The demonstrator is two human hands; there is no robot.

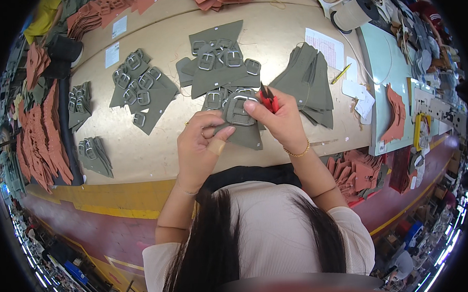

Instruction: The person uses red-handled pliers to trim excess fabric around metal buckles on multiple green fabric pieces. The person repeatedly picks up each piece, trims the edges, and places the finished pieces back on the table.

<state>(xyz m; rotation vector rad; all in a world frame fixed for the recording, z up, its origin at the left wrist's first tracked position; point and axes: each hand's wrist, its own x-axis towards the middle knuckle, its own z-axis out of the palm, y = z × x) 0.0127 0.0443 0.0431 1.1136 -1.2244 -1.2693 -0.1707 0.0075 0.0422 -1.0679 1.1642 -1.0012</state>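
An olive-green leather piece (248, 137) with a large silver buckle (236, 113) is between my hands, near the front edge of the table. Fingers and thumb of my left hand (198, 145) pinch its left side; a tan wrap covers part of the thumb. My right hand (280, 118) presses its thumb against the buckle's right side. Tucked in that same hand are red-handled snips (268, 99), their dark pointed tips upward. Just beyond lies a pile of matching buckled pieces (218, 76). Part of the held piece is hidden by my fingers.
Left of centre lie more buckled pieces (140, 87). Plain green straps (307, 83) fan out on the right, near a yellow pencil (341, 74) and paper sheets (326, 47). Rust-coloured pieces (43, 136) hang at the left edge. A thread spool (354, 13) stands far right.
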